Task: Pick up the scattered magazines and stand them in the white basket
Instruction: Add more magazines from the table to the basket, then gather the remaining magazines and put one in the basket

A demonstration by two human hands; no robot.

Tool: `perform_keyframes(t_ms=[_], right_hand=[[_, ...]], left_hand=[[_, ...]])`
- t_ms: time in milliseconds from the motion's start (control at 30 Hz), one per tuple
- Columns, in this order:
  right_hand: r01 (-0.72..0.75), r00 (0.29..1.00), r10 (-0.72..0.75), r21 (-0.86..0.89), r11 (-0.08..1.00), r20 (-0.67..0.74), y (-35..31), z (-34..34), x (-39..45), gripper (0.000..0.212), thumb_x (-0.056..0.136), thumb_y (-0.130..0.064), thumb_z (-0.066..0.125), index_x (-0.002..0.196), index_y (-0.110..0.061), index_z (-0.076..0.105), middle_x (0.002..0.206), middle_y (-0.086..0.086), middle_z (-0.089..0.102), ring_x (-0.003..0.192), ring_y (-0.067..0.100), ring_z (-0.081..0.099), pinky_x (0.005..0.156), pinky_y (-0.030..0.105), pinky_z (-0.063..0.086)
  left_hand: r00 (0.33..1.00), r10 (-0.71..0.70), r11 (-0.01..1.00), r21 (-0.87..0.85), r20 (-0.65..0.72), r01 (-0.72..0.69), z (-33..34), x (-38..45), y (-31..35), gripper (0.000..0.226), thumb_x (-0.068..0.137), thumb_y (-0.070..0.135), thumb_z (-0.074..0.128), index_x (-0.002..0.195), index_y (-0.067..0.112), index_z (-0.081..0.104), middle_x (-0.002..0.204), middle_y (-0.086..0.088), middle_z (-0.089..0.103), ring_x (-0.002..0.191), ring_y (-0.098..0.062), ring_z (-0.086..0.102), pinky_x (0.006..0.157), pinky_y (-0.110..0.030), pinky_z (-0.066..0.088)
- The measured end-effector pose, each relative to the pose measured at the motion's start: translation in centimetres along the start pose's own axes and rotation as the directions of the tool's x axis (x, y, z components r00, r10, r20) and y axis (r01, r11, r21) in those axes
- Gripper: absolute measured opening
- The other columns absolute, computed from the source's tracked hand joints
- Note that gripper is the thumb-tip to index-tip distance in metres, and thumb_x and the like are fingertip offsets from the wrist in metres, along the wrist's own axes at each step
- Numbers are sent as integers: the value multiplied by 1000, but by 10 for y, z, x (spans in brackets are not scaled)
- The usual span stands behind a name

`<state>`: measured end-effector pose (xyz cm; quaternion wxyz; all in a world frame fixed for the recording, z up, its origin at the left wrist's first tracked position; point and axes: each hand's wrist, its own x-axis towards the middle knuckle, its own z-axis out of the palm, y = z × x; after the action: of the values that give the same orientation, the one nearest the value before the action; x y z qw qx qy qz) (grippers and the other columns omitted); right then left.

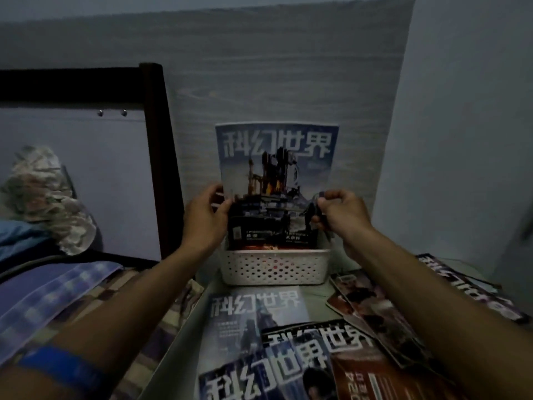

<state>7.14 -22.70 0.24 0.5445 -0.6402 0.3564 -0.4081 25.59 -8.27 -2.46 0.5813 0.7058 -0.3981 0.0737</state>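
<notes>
Magazines with blue and red picture covers lie all over the pale table top (320,293), and one tall blue paper magazine with a rocket picture (275,180) stands up in the white plastic basket with little holes (274,267). The basket sits at the far end of the table, close to the grey wall (288,82).

My left hand (206,215) holds the left edge of the standing magazine, with my fingers curled round it. My right hand (340,212) pinches the right edge between thumb and fingers. The bottom of the magazine is down inside the basket, and I think something red is in there too, but it is too dark to tell what.

To do this step well, I think I should push the magazine down until its bottom edge rests flat on the basket floor. Then I should lean it back a little so it does not flop forward when I let go. It is thin and bendy, so it may droop.

Near me lie a pale blue magazine (256,316), a dark one with big white letters (291,368), and a reddish one (375,379). More are on the right (473,287). A checked blue blanket (57,293) is on the left.
</notes>
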Motion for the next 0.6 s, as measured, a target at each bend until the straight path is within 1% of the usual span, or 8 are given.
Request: perform_keyframes(t_ms=[67, 200, 267, 333, 367, 433, 500, 600], right_hand=[[-28, 1000, 28, -37, 999, 11, 25, 6, 9, 23, 97, -8, 56, 76, -19, 52, 85, 8, 60, 70, 25, 60, 72, 43, 59], [-9, 1000, 8, -234, 972, -5, 57, 7, 29, 29, 91, -8, 67, 65, -15, 54, 79, 10, 61, 56, 15, 59, 46, 21, 48], [-8, 1000, 9, -285, 959, 0, 60, 10, 35, 13, 88, -14, 71, 82, -11, 59, 89, 10, 63, 69, 19, 66, 59, 27, 58], [18, 999, -5, -364, 931, 37, 58, 11, 28, 35, 85, -18, 73, 114, -10, 56, 104, 5, 59, 94, 23, 64, 83, 39, 57], [59, 997, -41, -348, 936, 59, 57, 10, 21, 46, 84, -19, 74, 123, -11, 51, 106, -1, 57, 97, 20, 61, 86, 37, 54], [159, 987, -144, -247, 956, 76, 54, 2, -4, 40, 85, -19, 73, 119, -20, 53, 98, -15, 56, 89, 7, 58, 78, 24, 50], [194, 981, -187, -216, 957, 54, 57, -17, -37, 26, 87, -17, 69, 106, -29, 56, 94, -23, 56, 82, -1, 58, 68, 16, 47], [167, 977, -120, -288, 943, 175, 69, -59, -95, 17, 90, -19, 67, 96, -35, 64, 98, -15, 66, 81, 3, 66, 65, 24, 56]], left_hand=[[1000, -21, 998, 54, 18, 20, 5, -3, -19, 19, 95, 19, 60, 113, 24, 65, 90, 17, 61, 87, -7, 63, 69, -30, 57], [985, -120, 985, 139, 121, 102, 16, -12, -42, 29, 93, 16, 64, 121, 18, 66, 106, 4, 67, 96, -12, 63, 82, -29, 52], [986, -148, 981, 141, 81, 136, 19, -15, -43, 26, 91, 13, 67, 117, 12, 69, 109, -3, 70, 98, -12, 62, 85, -27, 48], [979, -199, 974, 114, 35, 194, 22, -18, -36, 35, 88, 8, 70, 122, 6, 65, 113, -8, 68, 99, -15, 61, 85, -26, 48], [971, -233, 971, 55, 48, 231, 22, -21, -32, 45, 87, 6, 71, 130, 7, 58, 117, -6, 63, 102, -14, 58, 86, -28, 48], [961, -259, 965, -16, 94, 261, 17, -31, -22, 60, 87, 10, 71, 141, 14, 44, 133, -3, 49, 115, -17, 52, 96, -34, 48], [982, -132, 980, 164, 136, 109, 4, -61, -12, 57, 88, 19, 69, 139, 17, 44, 140, -8, 45, 121, -24, 50, 98, -36, 46], [942, 68, 902, 384, 329, -199, -23, -138, -9, 37, 89, 36, 63, 122, 19, 60, 118, -7, 64, 101, -23, 62, 80, -31, 47]])
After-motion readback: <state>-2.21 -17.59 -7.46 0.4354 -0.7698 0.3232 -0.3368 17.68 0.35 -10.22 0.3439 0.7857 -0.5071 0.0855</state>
